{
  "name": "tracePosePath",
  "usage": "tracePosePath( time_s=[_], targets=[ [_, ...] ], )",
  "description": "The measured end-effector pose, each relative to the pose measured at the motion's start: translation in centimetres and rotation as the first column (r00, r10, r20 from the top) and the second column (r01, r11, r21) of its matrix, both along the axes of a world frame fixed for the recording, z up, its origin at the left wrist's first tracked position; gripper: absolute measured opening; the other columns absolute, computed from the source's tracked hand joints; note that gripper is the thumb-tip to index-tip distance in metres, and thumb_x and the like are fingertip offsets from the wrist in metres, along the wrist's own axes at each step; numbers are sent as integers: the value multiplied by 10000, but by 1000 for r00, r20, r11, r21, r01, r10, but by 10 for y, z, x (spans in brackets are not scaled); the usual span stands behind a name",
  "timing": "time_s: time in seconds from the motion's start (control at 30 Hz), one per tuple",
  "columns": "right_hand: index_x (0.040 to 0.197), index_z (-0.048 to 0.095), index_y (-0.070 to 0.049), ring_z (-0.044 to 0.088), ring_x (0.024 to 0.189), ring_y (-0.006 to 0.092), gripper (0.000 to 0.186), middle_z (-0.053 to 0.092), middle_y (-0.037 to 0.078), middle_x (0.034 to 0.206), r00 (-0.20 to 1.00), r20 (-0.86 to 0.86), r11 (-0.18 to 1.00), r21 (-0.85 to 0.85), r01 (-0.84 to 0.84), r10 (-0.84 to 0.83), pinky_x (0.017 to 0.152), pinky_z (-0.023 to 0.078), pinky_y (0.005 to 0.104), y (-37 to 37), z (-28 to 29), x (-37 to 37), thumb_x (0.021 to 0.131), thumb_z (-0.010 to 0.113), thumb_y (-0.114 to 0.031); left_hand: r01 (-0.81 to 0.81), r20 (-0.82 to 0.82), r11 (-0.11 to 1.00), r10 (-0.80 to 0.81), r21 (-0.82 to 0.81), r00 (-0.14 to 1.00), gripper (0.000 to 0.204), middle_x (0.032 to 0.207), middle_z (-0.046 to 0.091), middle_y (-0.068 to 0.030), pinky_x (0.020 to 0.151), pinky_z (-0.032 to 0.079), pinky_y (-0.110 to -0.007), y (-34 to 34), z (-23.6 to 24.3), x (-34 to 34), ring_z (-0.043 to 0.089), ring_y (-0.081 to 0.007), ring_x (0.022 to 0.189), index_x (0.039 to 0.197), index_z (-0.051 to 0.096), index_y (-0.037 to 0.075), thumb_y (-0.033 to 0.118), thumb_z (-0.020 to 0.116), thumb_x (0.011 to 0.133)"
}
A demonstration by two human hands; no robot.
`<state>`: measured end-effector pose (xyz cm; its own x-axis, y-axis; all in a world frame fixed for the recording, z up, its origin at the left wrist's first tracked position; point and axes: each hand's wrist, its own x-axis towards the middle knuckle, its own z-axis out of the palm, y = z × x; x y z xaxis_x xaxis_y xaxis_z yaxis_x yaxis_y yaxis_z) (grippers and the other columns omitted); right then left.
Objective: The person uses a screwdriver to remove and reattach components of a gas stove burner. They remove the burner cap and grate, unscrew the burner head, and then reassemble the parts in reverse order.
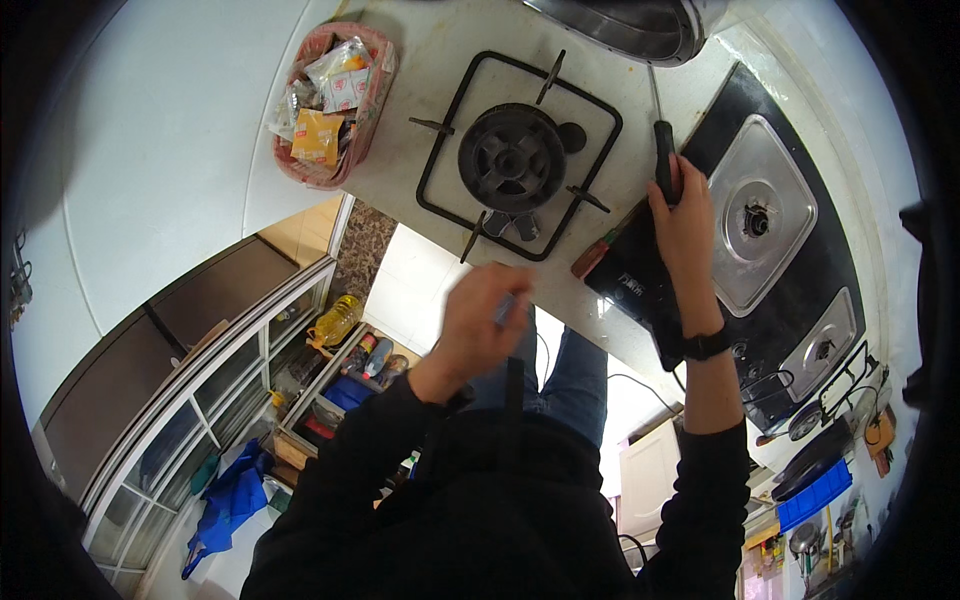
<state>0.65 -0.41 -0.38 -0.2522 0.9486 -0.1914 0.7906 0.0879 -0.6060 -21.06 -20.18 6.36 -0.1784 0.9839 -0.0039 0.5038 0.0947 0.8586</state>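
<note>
My right hand [686, 215] is wrapped round the black handle of a screwdriver [663, 150], its metal shaft pointing away from me over the counter. Just beyond that wrist lies a black glass gas hob [640, 260] with steel burner trays [757, 215]. My left hand [478, 320], smeared by motion, is in front of the counter's near edge; its fingers look bent, and whether they hold anything is unclear. Ahead of it stands a black square pan support [452, 125] around a round black burner [512, 158]. A red-brown object [593, 258] rests beside the hob, partly hidden.
A pink plastic basket [283, 160] of small packets stands at the back left. At the far edge is a metal pot [640, 30]. Below on the left are a sliding glass-paned door [200, 400] and a yellow oil bottle [337, 318]. A blue tray [815, 497] is at lower right.
</note>
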Motion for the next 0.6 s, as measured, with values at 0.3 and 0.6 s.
tracePosePath(
  time_s=[0.3, 0.6],
  targets=[
    [1106, 701, -41, 581, 1021, 322, 257, 626, 125, 1070, 969, -88, 949, 239, -203, 230, 898, 459, 423, -32, 35, -50, 894, 731, -183, -346, -182, 864, 298, -367, 937, 242, 921, 717, -159, 650, 509, -396, 43, -31, -83, 688, -288, 759, 1099, 688, 2, 217, 627, 1005],
    [1025, 726, -32, 591, 1037, 303, 267, 658, 118, 1014, 977, 63, 977, 59, -207, 203, 962, 422, 432, -18, 9, -105, 896, 713, -265, -289, -244, 886, 209, -361, 947, 233, 845, 702, -235, 694, 524, -478, 77, -58, -90, 684, -436, 807, 972, 675, -19, 202, 603, 995]
  ],
)
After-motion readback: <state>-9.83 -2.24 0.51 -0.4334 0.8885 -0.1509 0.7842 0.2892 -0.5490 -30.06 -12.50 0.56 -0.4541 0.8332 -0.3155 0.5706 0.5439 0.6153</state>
